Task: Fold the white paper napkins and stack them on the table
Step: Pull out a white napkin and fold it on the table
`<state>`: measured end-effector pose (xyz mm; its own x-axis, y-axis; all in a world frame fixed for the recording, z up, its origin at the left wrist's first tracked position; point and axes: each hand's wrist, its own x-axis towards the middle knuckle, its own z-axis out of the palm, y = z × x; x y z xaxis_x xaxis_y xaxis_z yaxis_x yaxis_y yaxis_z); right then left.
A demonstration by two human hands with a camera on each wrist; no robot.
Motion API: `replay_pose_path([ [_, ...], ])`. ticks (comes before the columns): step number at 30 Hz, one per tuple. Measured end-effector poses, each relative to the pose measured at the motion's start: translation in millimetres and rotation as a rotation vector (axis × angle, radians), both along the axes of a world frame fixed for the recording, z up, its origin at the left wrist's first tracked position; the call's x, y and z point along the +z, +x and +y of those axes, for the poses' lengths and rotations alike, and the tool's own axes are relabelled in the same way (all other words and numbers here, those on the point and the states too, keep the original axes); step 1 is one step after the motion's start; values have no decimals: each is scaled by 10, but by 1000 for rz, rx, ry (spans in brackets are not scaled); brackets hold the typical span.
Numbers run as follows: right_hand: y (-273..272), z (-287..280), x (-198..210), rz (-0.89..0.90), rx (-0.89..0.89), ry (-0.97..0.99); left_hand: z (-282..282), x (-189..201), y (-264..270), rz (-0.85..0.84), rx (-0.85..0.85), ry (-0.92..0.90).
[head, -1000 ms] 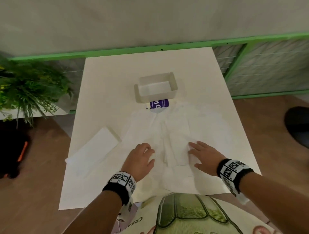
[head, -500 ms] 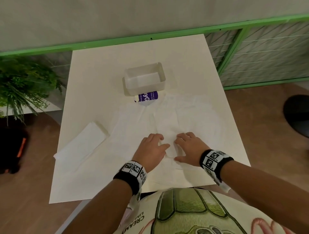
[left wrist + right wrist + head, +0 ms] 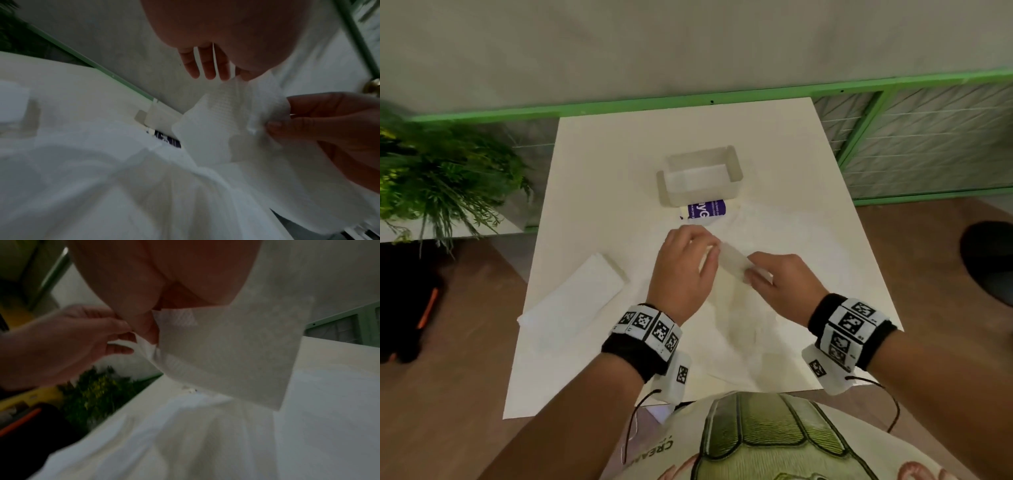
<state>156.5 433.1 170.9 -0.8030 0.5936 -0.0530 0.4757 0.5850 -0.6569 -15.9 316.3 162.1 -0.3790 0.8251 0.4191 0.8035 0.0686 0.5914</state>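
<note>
while lifted off white table (image 3: 599, 164), one folded napkin (image 3: 732, 262) pinched by left hand (image 3: 683, 270) and right hand (image 3: 782, 282); one stack of folded napkins (image 3: 577, 294) left; one clear box (image 3: 700, 180).

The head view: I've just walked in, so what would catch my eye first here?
Probably the two hands mid-table: the left hand and right hand hold a folded white napkin lifted between them, above loose napkins spread over the white table. Next, the patterned wristbands, a folded stack to the left, and an empty white tray further back.
</note>
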Motion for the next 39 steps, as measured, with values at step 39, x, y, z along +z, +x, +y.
replay_pose_path([
  [39,-2286,-831,-396,-432,293,-646,-2430,-619,-1678,-919,399,-400],
])
